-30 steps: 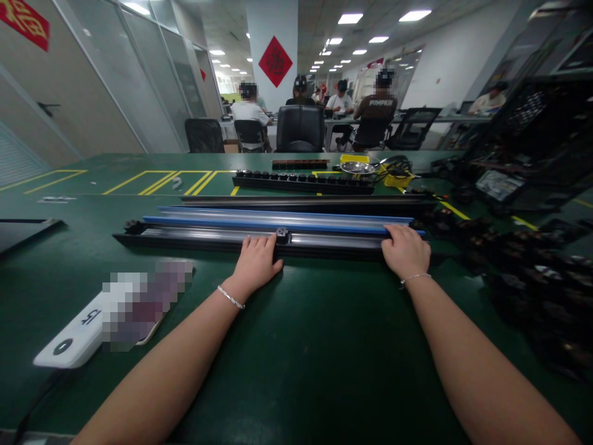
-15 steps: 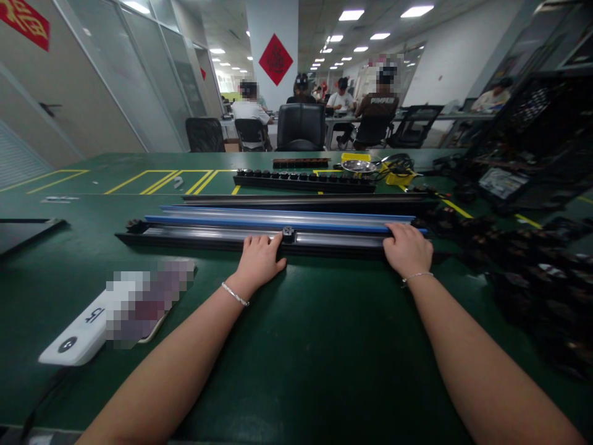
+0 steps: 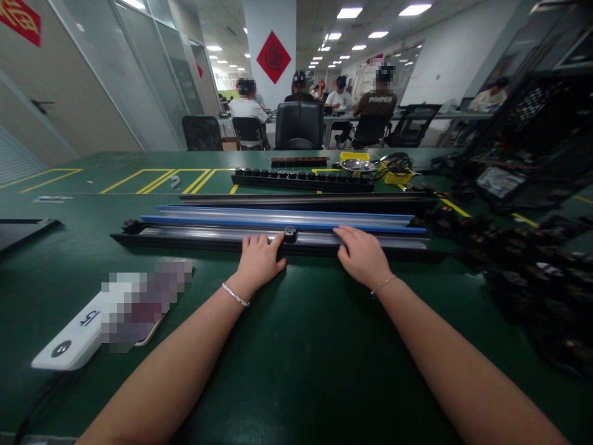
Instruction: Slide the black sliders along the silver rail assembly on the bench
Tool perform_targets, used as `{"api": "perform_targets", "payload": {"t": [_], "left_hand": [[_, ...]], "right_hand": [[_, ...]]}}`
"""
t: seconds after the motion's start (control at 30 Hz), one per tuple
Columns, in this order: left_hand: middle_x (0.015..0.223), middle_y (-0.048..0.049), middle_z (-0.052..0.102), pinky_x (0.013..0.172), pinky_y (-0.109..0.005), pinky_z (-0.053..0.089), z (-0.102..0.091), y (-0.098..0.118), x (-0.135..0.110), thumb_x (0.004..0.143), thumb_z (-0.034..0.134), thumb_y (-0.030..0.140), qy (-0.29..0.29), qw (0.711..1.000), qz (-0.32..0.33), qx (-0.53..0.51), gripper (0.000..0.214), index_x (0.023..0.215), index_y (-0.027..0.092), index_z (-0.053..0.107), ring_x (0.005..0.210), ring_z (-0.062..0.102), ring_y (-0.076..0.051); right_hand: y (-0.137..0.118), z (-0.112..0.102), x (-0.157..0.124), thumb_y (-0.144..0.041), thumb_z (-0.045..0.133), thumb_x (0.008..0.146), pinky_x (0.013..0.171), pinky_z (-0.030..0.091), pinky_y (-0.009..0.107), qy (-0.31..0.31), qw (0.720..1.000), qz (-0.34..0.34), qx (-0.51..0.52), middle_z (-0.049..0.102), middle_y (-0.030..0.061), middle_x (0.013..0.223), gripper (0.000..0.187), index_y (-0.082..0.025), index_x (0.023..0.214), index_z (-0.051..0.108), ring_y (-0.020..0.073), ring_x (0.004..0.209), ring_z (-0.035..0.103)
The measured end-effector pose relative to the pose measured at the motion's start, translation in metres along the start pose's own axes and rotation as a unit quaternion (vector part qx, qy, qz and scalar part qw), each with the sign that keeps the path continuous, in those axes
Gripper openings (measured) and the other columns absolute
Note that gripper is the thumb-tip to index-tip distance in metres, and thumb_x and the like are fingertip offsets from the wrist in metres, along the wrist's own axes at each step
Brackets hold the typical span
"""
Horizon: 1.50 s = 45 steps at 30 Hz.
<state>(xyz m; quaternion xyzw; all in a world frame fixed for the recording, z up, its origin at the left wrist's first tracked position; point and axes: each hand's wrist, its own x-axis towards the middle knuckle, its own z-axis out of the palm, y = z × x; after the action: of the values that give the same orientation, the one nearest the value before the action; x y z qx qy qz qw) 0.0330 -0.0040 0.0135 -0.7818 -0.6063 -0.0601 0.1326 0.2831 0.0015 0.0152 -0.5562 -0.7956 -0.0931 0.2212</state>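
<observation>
A long black rail (image 3: 324,251) with a shiny metal channel lies crosswise on the green table. My left hand (image 3: 259,262) rests over its near edge, fingers loosely bent and thumb apart. Its index fingertip touches a small black block (image 3: 290,234) seated in the channel. To the right of the block, my right hand (image 3: 364,253) reaches over the same rail with fingers extended and thumb apart, nothing visible in its grasp. Just behind, a blue-edged metal strip (image 3: 278,216) runs parallel. A dark cluster of parts (image 3: 132,226) sits at the rail's left end.
Farther back stand a black rail filled with blocks (image 3: 303,181), a metal bowl (image 3: 357,166) and yellow trays (image 3: 397,175). Dark parts are heaped (image 3: 542,290) on the right. A white device (image 3: 69,346) and a phone lie at left. People sit at tables beyond.
My right hand has moved left along the rail, closer to the block. The block has shifted slightly right, with my left index finger still against it.
</observation>
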Motion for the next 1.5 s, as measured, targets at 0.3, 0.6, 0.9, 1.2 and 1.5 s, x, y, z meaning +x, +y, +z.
{"api": "perform_targets", "payload": {"t": [0.3, 0.6, 0.9, 1.2, 1.5], "left_hand": [[0.108, -0.0124, 0.057, 0.097, -0.047, 0.025, -0.001, 0.004, -0.001, 0.079, 0.051, 0.049, -0.003, 1.0, -0.009, -0.01, 0.064, 0.137, 0.028, 0.036, 0.105, 0.049, -0.031], [0.105, -0.0117, 0.057, 0.095, -0.048, 0.027, 0.001, 0.005, -0.002, 0.079, 0.052, 0.05, 0.005, 1.0, -0.008, 0.005, 0.064, 0.137, 0.031, 0.036, 0.102, 0.05, -0.031], [0.108, -0.0119, 0.055, 0.097, -0.051, 0.023, -0.001, 0.007, -0.002, 0.08, 0.05, 0.05, -0.01, 1.0, -0.015, 0.001, 0.064, 0.14, 0.034, 0.031, 0.106, 0.048, -0.032], [0.106, -0.0124, 0.055, 0.095, -0.051, 0.025, 0.001, 0.007, -0.003, 0.081, 0.048, 0.05, 0.007, 1.0, -0.006, 0.014, 0.067, 0.141, 0.033, 0.028, 0.103, 0.049, -0.033], [0.107, -0.0127, 0.055, 0.095, -0.052, 0.025, -0.001, 0.008, -0.003, 0.081, 0.048, 0.05, -0.001, 1.0, -0.006, 0.019, 0.067, 0.142, 0.032, 0.026, 0.103, 0.049, -0.032]], "right_hand": [[-0.053, 0.016, 0.006, -0.018, 0.041, 0.083, 0.095, 0.028, 0.036, -0.072, 0.996, -0.058, 0.013, 0.057, 0.0056, 0.125, 0.054, -0.025, 0.136, 0.041, 0.0207, 0.11, 0.05], [-0.054, 0.012, 0.009, -0.02, 0.041, 0.084, 0.091, 0.029, 0.036, -0.096, 0.994, -0.058, -0.012, 0.06, 0.0041, 0.119, 0.055, -0.031, 0.138, 0.04, 0.0211, 0.102, 0.052], [-0.055, 0.012, 0.01, -0.023, 0.04, 0.085, 0.085, 0.032, 0.036, -0.101, 0.993, -0.054, -0.04, 0.06, 0.0057, 0.118, 0.049, -0.029, 0.133, 0.045, 0.0224, 0.098, 0.053], [-0.054, 0.011, 0.011, -0.023, 0.038, 0.086, 0.082, 0.033, 0.035, -0.118, 0.99, -0.062, -0.055, 0.061, 0.0068, 0.116, 0.048, -0.03, 0.134, 0.044, 0.0222, 0.098, 0.053], [-0.05, 0.01, 0.012, -0.021, 0.037, 0.085, 0.08, 0.035, 0.035, -0.119, 0.99, -0.07, -0.041, 0.062, 0.0063, 0.111, 0.047, -0.029, 0.131, 0.045, 0.022, 0.096, 0.054]]}}
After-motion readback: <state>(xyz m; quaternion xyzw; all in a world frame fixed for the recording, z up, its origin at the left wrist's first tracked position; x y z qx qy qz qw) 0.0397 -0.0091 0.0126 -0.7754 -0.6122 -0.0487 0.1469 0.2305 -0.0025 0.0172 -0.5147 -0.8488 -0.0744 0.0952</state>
